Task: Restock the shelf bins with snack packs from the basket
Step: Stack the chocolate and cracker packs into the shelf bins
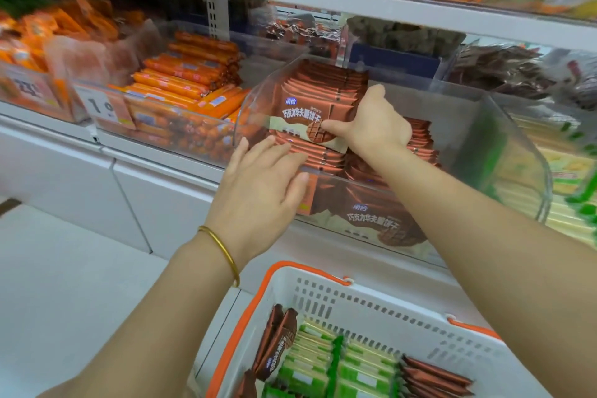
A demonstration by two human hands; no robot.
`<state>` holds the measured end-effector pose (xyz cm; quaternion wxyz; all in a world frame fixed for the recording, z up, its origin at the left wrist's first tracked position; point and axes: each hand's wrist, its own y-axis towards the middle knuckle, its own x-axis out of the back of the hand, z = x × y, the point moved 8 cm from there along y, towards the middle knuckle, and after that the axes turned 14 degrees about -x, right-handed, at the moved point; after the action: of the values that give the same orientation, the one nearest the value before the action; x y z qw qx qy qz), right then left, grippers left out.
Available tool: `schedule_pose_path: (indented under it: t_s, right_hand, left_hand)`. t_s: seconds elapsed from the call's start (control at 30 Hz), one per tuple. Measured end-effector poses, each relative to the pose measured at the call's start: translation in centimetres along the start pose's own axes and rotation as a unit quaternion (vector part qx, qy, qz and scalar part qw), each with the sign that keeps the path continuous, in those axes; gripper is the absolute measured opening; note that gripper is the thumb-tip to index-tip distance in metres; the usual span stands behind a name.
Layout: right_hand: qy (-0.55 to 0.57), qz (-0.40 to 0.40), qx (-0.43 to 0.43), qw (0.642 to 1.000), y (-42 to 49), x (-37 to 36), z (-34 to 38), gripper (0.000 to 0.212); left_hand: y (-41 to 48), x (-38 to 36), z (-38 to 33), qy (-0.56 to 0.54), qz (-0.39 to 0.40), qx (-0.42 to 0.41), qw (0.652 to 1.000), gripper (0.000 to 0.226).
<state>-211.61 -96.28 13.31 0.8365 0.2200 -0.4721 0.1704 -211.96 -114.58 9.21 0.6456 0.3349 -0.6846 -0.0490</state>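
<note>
The right hand [371, 126] is gripping brown snack packs [310, 97] inside the clear bin [517, 152]. The left hand [258, 184] is resting open (fingers straight) on them. The basket [371, 294] is sitting below.

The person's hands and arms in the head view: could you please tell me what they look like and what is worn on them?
Both forearms are bare, with no sleeves in view. The left hand and right hand wear no gloves, and no rings show. A thin gold bangle circles the left wrist; the right wrist is bare.
</note>
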Motion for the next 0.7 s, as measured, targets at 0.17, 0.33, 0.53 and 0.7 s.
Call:
schedule_pose_path:
  t_s: [0.17, 0.33, 0.53, 0.7]
  right_hand:
    - [0.111, 0.007, 0.013, 0.994, -1.8, 3.4, -1.0, 0.058]
    - [0.345, 0.008, 0.084, 0.935, -9.8, 7.8, -5.1, 0.023]
    - [0.251, 0.298, -0.042, 0.92, -19.4, -10.0, -15.7, 0.023]
    - [0.049, 0.463, -0.055, 0.884, -25.2, -22.7, -21.1, 0.02]
  left_hand:
    - [-0.7, 1.8, -1.3, -0.034, -0.062, -0.023, 0.997, 0.056]
    - [-3.1, 2.0, -6.0, -0.053, -0.054, -0.099, 0.992, 0.039]
    - [-9.9, -4.8, -6.8, 0.009, 0.235, -0.144, 0.961, 0.046]
    - [-12.6, -8.4, -4.9, 0.01, 0.382, -0.082, 0.92, 0.062]
